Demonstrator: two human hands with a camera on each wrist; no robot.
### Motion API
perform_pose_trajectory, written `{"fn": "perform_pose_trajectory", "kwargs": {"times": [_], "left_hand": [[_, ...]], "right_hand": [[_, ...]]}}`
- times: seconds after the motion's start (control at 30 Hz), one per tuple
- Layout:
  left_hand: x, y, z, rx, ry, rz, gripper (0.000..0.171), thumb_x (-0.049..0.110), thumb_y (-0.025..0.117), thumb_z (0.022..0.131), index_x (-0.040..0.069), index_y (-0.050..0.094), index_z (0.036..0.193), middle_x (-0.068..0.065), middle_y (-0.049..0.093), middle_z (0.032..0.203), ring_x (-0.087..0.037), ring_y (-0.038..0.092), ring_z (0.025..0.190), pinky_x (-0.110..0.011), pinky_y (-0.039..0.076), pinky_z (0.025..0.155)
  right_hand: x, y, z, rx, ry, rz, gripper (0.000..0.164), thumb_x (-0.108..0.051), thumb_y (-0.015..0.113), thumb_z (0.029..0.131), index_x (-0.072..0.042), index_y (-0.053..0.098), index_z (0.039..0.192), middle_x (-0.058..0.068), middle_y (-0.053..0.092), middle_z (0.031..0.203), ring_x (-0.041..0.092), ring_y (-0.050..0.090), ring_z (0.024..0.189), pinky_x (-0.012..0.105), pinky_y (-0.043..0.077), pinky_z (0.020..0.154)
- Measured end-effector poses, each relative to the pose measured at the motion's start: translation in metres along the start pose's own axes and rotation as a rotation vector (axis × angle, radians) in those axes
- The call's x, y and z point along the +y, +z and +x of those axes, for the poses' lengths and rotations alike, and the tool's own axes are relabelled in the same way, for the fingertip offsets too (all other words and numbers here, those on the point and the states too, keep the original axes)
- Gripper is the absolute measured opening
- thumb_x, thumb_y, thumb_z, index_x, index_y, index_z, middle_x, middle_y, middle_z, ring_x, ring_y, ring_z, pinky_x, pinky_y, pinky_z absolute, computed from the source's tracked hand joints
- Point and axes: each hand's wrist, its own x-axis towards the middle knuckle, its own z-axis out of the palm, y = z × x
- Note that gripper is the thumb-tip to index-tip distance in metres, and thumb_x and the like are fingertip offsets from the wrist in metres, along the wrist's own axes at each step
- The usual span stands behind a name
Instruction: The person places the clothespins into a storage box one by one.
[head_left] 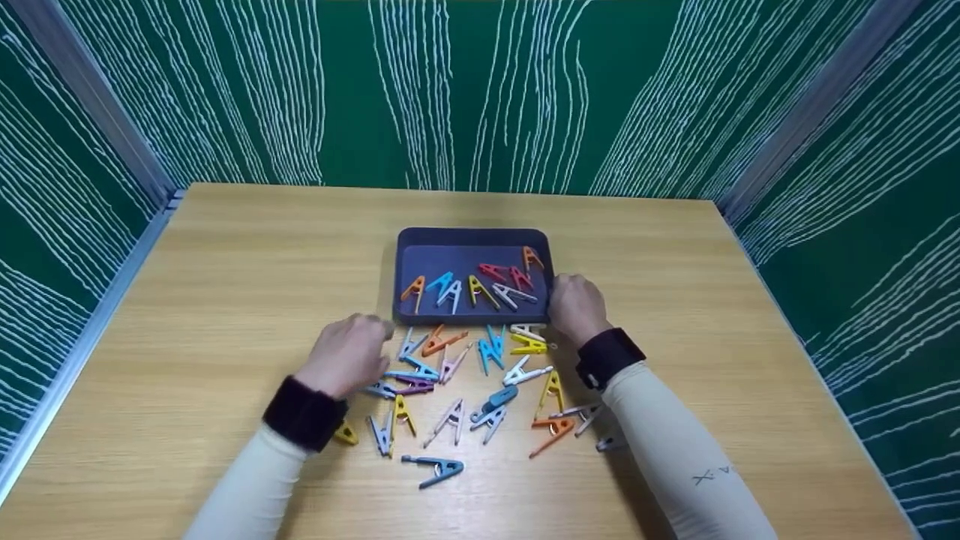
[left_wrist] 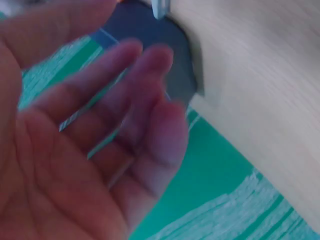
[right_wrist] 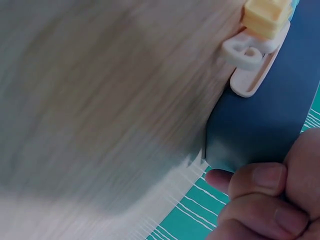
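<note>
A dark tray lies on the table with several clothespins in it, among them an orange clothespin and a yellow clothespin. My right hand grips the tray's right side near the front corner; in the right wrist view its fingers are curled at the tray wall. Nothing is in my left hand, whose fingers bend loosely just off the tray's front left corner; its palm shows bare. Close to that hand lie a light blue clothespin and a purple clothespin.
Several more clothespins are scattered in front of the tray, including a white clothespin near its front wall, an orange clothespin and a blue-grey clothespin nearest me. Green panels with white lines enclose the wooden table.
</note>
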Motion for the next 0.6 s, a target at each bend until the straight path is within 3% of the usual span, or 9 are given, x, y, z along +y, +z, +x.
{"fn": "perform_pose_trajectory", "kwargs": {"times": [0.2,0.37,0.47,0.6], "left_hand": [[-0.006,-0.002,-0.019,-0.121,-0.031,-0.009,0.040,0.000,0.077,0.074,0.004,0.074,0.114,-0.014,0.072,0.110,-0.034,0.066,0.102,-0.053,0.053,0.090],[-0.008,0.005,-0.021,-0.108,0.008,0.027,0.037,-0.008,0.073,0.066,0.005,0.075,0.100,-0.010,0.072,0.097,-0.029,0.066,0.089,-0.049,0.055,0.079],[-0.009,0.012,-0.021,-0.094,0.023,0.034,0.028,-0.013,0.072,0.067,0.007,0.072,0.086,-0.006,0.069,0.085,-0.023,0.062,0.077,-0.045,0.054,0.071],[-0.009,0.017,-0.021,-0.073,0.036,0.037,0.029,-0.018,0.066,0.068,0.010,0.067,0.076,-0.002,0.063,0.076,-0.019,0.055,0.069,-0.042,0.050,0.064]], "right_hand": [[-0.001,-0.003,0.001,0.011,0.001,0.013,0.015,0.003,0.056,0.086,0.009,0.069,0.091,0.029,0.070,0.090,0.045,0.069,0.082,0.057,0.054,0.070],[-0.001,-0.002,0.000,0.023,0.002,0.035,0.015,0.003,0.057,0.085,0.009,0.069,0.091,0.029,0.070,0.090,0.045,0.069,0.082,0.057,0.054,0.071],[-0.001,0.001,0.000,0.020,0.009,0.043,0.014,0.003,0.058,0.085,0.008,0.069,0.091,0.028,0.070,0.090,0.044,0.069,0.082,0.057,0.054,0.071],[-0.001,0.002,0.000,0.019,0.011,0.033,0.013,0.003,0.058,0.085,0.008,0.069,0.091,0.028,0.070,0.089,0.044,0.069,0.082,0.056,0.054,0.071]]}}
